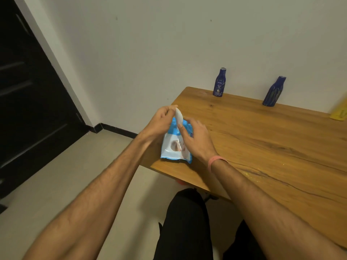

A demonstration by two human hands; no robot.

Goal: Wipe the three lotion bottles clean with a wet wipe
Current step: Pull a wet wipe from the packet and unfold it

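Head view: my left hand (161, 117) pinches a white wet wipe (178, 115) rising from the blue-and-white wipe pack (175, 147), which lies at the near-left corner of the wooden table (262, 147), while my right hand (195, 139) rests on the pack with fingers relaxed and fairly straight, steadying it. Two dark blue lotion bottles (219, 82) (274, 91) stand upright and well apart at the table's far edge by the wall, and a yellow object (339, 113) cut off at the right border may be the third, though I cannot tell. I judge the step in hand to be drawing the wipe; the next move calls for freeing it fully, then reaching across to a bottle.
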